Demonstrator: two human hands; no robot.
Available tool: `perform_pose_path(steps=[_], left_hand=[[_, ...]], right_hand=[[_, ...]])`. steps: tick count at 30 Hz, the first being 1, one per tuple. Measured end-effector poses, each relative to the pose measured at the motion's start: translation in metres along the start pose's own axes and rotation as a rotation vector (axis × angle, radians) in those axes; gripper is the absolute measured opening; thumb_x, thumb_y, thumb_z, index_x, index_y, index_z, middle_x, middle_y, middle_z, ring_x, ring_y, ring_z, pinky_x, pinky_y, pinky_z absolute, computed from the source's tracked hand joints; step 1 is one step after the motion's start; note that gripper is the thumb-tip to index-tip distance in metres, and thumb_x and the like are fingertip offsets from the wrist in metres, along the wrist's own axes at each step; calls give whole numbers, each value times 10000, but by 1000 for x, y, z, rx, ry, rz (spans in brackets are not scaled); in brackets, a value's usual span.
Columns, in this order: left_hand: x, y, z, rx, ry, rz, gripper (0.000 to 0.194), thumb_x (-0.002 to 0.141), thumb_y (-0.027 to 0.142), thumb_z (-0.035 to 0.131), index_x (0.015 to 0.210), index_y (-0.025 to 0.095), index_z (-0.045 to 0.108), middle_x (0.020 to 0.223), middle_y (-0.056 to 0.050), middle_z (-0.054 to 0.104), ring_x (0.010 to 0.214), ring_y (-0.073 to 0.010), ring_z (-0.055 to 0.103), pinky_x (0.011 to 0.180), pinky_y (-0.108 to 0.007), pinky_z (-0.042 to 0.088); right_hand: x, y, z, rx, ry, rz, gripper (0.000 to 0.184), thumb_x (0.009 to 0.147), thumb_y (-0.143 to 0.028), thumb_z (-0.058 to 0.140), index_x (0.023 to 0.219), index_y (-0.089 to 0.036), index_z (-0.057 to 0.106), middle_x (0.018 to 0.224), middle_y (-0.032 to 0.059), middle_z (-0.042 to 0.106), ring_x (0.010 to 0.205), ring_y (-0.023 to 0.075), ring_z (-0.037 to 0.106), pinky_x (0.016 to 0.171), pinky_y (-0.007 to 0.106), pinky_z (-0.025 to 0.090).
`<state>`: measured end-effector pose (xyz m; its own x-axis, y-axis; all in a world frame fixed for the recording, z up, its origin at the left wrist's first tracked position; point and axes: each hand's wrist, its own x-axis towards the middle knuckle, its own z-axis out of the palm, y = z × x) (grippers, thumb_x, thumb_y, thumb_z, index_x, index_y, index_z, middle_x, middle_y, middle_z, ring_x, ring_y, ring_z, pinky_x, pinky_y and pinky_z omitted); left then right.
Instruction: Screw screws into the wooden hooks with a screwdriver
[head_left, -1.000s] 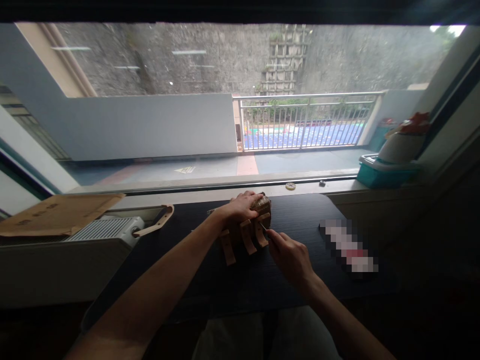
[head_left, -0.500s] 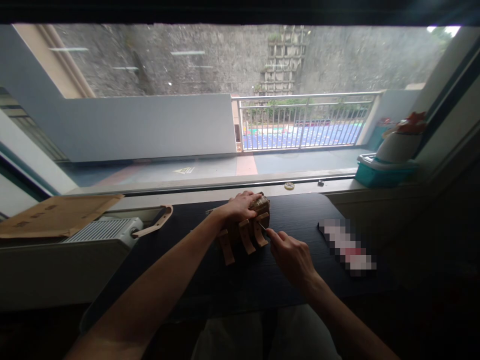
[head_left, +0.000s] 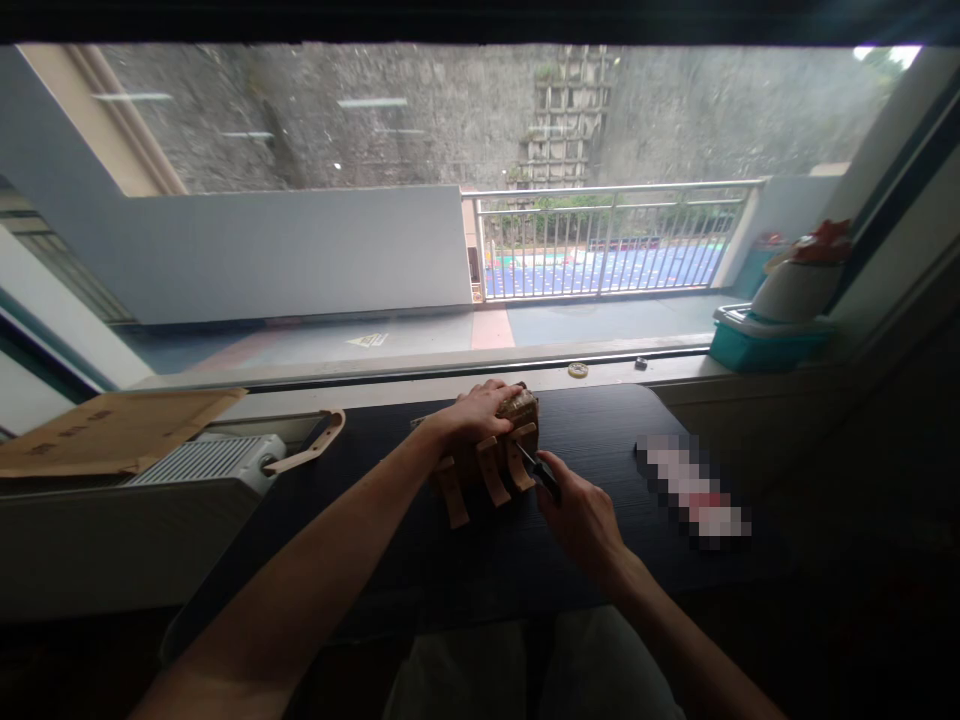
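On the dark table [head_left: 360, 540] lies a brown object [head_left: 523, 408] whose far end looks shiny; my hand hides much of it. Three curved light-wood pieces, like hooks, stick out from its near side, the middle one [head_left: 493, 472] between two others. My left hand [head_left: 480, 408] lies over the top of the object and grips it, thumb toward me. A screwdriver [head_left: 546, 476] with a black handle is in my right hand [head_left: 581, 508], its fingers closed round the handle. The thin metal shaft points up and left, its tip at the right-hand hook.
A similar loose curved wooden piece [head_left: 319, 445] rests at the table's left edge by a white radiator [head_left: 202, 465] and a cardboard envelope [head_left: 112, 430]. A yellowish ring [head_left: 577, 370] and a small dark item [head_left: 640, 364] sit on the sill. Far right stands a teal box [head_left: 765, 340].
My right hand has shifted its grip on the screwdriver, and more of the black handle shows now. My left hand and the brown object have stayed in place.
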<state>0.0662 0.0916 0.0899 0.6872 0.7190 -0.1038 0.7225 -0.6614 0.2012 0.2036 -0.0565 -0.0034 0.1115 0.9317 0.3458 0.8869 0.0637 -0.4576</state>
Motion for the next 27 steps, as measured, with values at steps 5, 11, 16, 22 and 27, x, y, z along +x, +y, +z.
perform_pose_path(steps=[5,11,16,22,27], left_hand=[[0,-1,1,5,7,-1,651,750,312,529,1366,292,320,1424,-42,323,1287,-271,332,1044,-409,307],[0,-2,1,-1,-2,-1,641,764,325,526,1367,307,311,1434,-33,309,1303,-275,307,1044,-411,306],[0,-2,0,-9,-8,-3,648,762,321,516,1374,276,307,1444,-50,296,1310,-272,299,1048,-412,301],[-1,0,-1,-6,-13,0,654,755,323,521,1371,277,310,1440,-49,304,1305,-275,306,1047,-416,302],[0,-1,0,-3,-4,-3,643,755,309,522,1363,292,315,1440,-40,301,1302,-280,306,1050,-418,294]], right_hand=[[-1,-1,-2,-257,45,-181,368,899,-185,385,1221,-237,557,785,14,659,614,145,612,514,252,326],[-1,1,9,11,44,-89,348,904,-249,396,1215,-224,551,968,35,688,761,162,648,607,239,408],[1,2,7,317,-37,93,364,886,-332,422,1214,-228,540,977,33,706,851,182,653,704,263,458],[1,0,-6,-64,-18,-40,399,880,-257,427,1272,-240,497,968,42,690,750,173,646,602,251,408],[1,1,-6,-296,-1,-211,391,914,-168,343,1248,-234,536,787,29,654,636,137,600,522,243,326]])
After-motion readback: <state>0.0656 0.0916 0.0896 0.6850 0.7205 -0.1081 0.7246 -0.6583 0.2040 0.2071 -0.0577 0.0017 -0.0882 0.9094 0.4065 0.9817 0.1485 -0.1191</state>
